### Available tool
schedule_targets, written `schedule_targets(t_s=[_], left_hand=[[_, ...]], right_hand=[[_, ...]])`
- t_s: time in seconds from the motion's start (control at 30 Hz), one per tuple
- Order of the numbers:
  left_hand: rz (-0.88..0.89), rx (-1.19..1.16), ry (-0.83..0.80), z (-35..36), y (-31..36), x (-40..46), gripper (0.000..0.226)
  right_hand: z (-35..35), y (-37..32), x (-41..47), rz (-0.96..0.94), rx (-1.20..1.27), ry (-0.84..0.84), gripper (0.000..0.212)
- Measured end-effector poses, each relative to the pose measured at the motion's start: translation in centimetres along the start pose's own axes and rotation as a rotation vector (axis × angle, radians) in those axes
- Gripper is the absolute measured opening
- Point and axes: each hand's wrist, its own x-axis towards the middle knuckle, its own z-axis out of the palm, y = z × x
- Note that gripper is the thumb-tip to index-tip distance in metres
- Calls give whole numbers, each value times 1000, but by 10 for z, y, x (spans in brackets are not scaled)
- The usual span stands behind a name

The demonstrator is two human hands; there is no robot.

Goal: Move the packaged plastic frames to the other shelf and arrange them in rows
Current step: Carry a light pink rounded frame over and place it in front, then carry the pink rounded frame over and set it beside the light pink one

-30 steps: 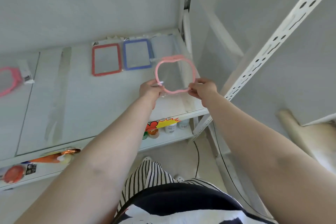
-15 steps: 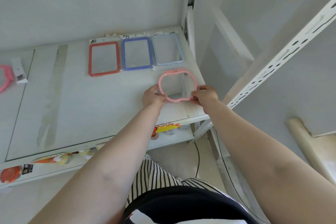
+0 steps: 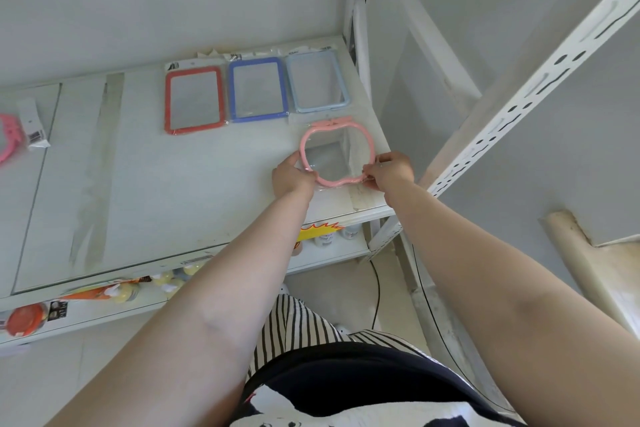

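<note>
A pink apple-shaped frame (image 3: 367,139) in clear wrap lies low over the white shelf (image 3: 207,191) near its right end. My left hand (image 3: 292,177) grips its lower left rim and my right hand (image 3: 389,172) pinches its lower right rim. Behind it, along the back wall, three packaged rectangular frames lie side by side: a red frame (image 3: 168,100), a blue frame (image 3: 231,90) and a light blue frame (image 3: 343,80).
Another pink frame (image 3: 8,139) and a white labelled card (image 3: 34,128) lie at the shelf's far left. Bottles and a yellow starburst tag (image 3: 320,229) sit on the lower shelf. A perforated white upright (image 3: 502,118) stands right of the shelf.
Both hands have carried the pink frame down and forward, from in front of the light blue frame to just above the shelf surface in front of it.
</note>
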Motion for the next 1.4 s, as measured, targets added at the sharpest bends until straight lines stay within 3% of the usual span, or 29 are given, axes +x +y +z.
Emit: schedule_targets(t_s=[0.27, 0.43, 0.5, 0.63, 0.77, 0.87, 1.2, 1.4], left_hand=[[55, 92, 22, 2, 0, 3, 47], [76, 194, 35, 3, -1, 4, 51], [84, 242, 42, 3, 0, 4, 53], [58, 350, 65, -1, 1, 3, 57], [69, 374, 74, -9, 4, -1, 58], [119, 383, 75, -24, 4, -10, 60], [215, 647, 17, -121, -16, -51, 64], [279, 770, 99, -200, -46, -68, 58]], right_hand=[[-3, -3, -3, -5, -142, -7, 32], [-1, -4, -4, -35, -272, 18, 13], [-2, -6, -5, -59, -386, 25, 23], [-4, -10, -11, -105, -629, 47, 24], [-5, -12, -22, -160, -783, 154, 52], [-3, -12, -32, -266, -838, 172, 50], [37, -12, -94, -615, -842, -129, 60], [90, -2, -151, -800, -882, -254, 55]])
